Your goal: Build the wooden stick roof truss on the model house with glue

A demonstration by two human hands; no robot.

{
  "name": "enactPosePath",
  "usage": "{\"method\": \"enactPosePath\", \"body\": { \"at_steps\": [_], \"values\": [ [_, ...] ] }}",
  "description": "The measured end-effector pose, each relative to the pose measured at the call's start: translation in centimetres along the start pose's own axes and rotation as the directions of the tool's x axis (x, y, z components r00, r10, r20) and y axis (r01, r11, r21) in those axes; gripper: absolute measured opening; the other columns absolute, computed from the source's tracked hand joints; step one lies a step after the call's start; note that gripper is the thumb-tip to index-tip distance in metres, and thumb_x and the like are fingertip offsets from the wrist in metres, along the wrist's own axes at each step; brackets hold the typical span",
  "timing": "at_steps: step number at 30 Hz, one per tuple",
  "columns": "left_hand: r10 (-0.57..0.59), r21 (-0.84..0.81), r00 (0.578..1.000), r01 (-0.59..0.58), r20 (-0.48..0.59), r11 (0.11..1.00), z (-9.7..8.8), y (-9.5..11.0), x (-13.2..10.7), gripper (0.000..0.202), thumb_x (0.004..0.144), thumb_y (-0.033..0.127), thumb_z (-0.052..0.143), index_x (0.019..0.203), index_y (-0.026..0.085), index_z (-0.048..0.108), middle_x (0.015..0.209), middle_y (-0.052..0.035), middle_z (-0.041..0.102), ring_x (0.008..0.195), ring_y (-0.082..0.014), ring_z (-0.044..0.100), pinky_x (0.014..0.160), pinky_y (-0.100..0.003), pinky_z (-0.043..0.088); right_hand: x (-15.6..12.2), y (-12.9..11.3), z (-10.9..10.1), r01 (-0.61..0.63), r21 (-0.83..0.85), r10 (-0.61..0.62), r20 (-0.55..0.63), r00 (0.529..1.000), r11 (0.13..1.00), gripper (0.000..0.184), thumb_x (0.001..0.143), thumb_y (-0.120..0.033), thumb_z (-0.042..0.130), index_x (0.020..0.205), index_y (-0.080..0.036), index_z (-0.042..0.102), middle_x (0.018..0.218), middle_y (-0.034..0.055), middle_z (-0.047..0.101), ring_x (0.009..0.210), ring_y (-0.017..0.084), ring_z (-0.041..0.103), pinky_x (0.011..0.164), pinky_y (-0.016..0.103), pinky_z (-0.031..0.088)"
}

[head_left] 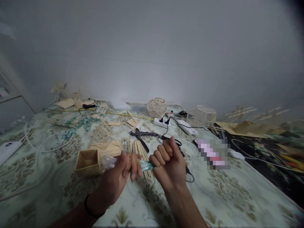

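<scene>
My right hand (169,161) is closed in a fist, thumb up, around one end of a clear plastic wrapper with green print (146,165). The wrapper stretches across to my left hand (125,169), whose fingers are bent over it; a crumpled clear end (108,162) pokes out on the far side. Whether anything lies inside the wrapper I cannot tell. Close to my left hand stands a small open wooden box (87,161), with a stick-built pyramid frame (104,136) behind it. Loose wooden sticks (137,147) lie behind and beneath the hands.
Dark-handled pliers (142,135) rest beyond the hands, beside a white power strip (162,123) and black cables. A round stick lattice (156,107) stands near the wall. Wrapped stick bundles (66,120) lie left, a blurred-out phone-like object (211,153) right.
</scene>
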State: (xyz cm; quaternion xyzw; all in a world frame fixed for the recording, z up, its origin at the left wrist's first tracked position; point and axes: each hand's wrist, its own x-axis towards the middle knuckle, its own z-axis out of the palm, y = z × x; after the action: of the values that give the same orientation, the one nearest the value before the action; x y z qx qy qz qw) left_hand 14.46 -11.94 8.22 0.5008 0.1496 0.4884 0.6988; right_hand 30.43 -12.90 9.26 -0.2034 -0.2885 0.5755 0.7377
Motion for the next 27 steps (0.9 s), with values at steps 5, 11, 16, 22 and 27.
{"method": "enactPosePath", "body": {
  "at_steps": [5, 11, 16, 22, 27],
  "values": [
    [-0.162, -0.112, 0.976, 0.146, -0.146, 0.983, -0.9, -1.1, 0.1, 0.069, 0.093, 0.080, 0.061, 0.064, 0.021, 0.042, 0.061, 0.0049, 0.035, 0.062, -0.0132, 0.036, 0.067, -0.028, 0.041, -1.6, 0.3, 0.5, 0.110, -0.490, -0.032, 0.164, 0.986, 0.865, 0.055, 0.093, -0.056, 0.077, 0.061, -0.024, 0.045, 0.050, -0.0094, 0.032, 0.043, 0.010, 0.025, 0.044, 0.026, 0.026],
    [-0.295, -0.076, 0.953, 0.290, -0.071, 0.954, -2.3, -0.6, -0.3, 0.082, 0.071, 0.094, 0.069, 0.107, 0.021, 0.071, 0.088, -0.0036, 0.066, 0.099, -0.0256, 0.064, 0.091, -0.037, 0.053, -1.9, 2.0, 0.7, 0.253, -0.884, 0.119, 0.321, 0.940, 0.393, 0.044, 0.087, -0.036, 0.087, 0.128, -0.030, 0.071, 0.085, -0.0005, 0.073, 0.072, 0.020, 0.065, 0.072, 0.031, 0.048],
    [-0.261, -0.053, 0.965, 0.263, 0.028, 0.963, -3.5, -1.0, -0.3, 0.088, 0.076, 0.096, 0.061, 0.120, 0.021, 0.074, 0.099, -0.0073, 0.069, 0.101, -0.0259, 0.064, 0.089, -0.036, 0.053, -1.6, 3.1, 0.5, 0.297, -0.847, 0.025, 0.342, 0.939, 0.440, 0.017, 0.098, -0.038, 0.074, 0.088, -0.025, 0.072, 0.075, 0.0017, 0.071, 0.067, 0.020, 0.065, 0.066, 0.029, 0.047],
    [-0.130, 0.137, 0.988, 0.140, -0.079, 0.981, -3.5, -1.7, -1.8, 0.060, 0.092, 0.054, 0.081, 0.142, 0.030, 0.057, 0.108, -0.0040, 0.068, 0.090, -0.0171, 0.061, 0.079, -0.026, 0.051, -1.3, 3.6, 0.6, -0.007, -0.606, 0.043, 0.045, 0.998, 0.795, 0.037, 0.096, -0.055, 0.074, 0.083, -0.022, 0.063, 0.065, -0.0033, 0.062, 0.054, 0.015, 0.057, 0.053, 0.026, 0.047],
    [0.030, 0.424, 0.947, 0.114, -0.319, 0.898, -3.4, -2.8, -1.9, 0.033, 0.097, 0.052, 0.071, 0.105, 0.020, 0.064, 0.081, -0.0001, 0.061, 0.061, -0.0124, 0.050, 0.051, -0.022, 0.038, -1.0, 5.0, 0.4, -0.003, -0.527, -0.044, -0.077, 0.996, 0.850, 0.036, 0.085, -0.047, 0.088, 0.104, -0.024, 0.067, 0.069, -0.0089, 0.049, 0.057, 0.010, 0.041, 0.053, 0.021, 0.038]
  ]
}}
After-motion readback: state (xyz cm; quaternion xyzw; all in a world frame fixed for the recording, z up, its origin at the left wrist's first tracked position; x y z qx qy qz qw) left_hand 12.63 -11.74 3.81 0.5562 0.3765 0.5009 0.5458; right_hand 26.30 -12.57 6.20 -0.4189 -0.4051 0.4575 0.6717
